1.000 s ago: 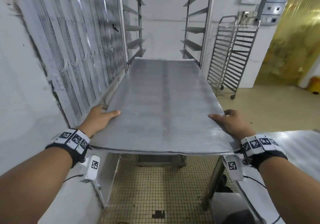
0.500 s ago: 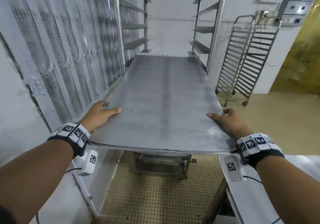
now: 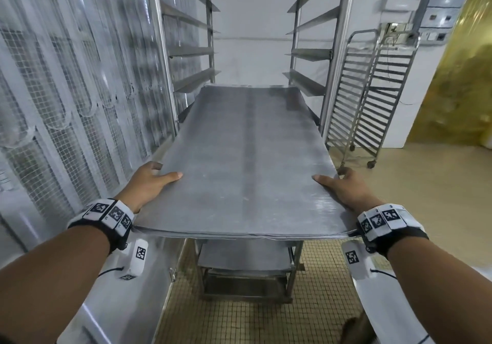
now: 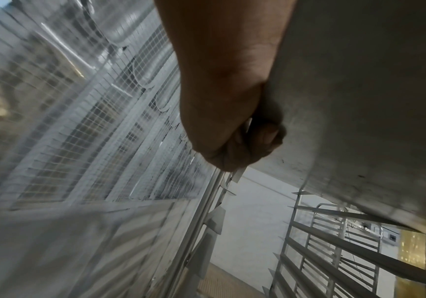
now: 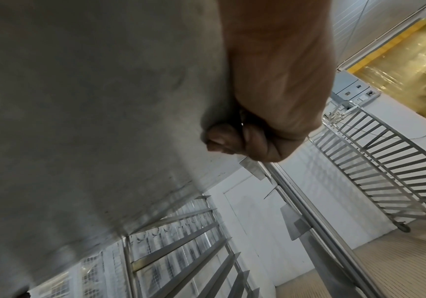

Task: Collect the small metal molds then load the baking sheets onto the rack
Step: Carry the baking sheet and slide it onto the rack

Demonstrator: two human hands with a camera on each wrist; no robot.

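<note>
Straight ahead of the person, the baking sheets (image 3: 245, 157) are held flat and almost level, with the long axis pointing away from the body toward the open rack (image 3: 327, 58). The far short edge lies between the two front posts of the rack, at the height of its lower side rails; whether it rests on a rail I cannot tell. At the near edge thin stacked edges show, so it is more than one sheet.

The left hand (image 3: 146, 184) grips the near left corner, thumb lying flat on top and the fingers (image 4: 265, 137) curled tightly under the edge. The right hand (image 3: 346, 189) holds the near right corner in the same way, thumb on top and fingers (image 5: 222, 139) bent under the rim.

The sheets are dull grey metal, rectangular, with a matte, slightly grainy surface and a darker band along the middle. The rack is shiny steel with angled rails. A second wheeled rack (image 3: 372, 98) stands to the right, and wire mesh panels (image 3: 80, 104) are on the left.
</note>
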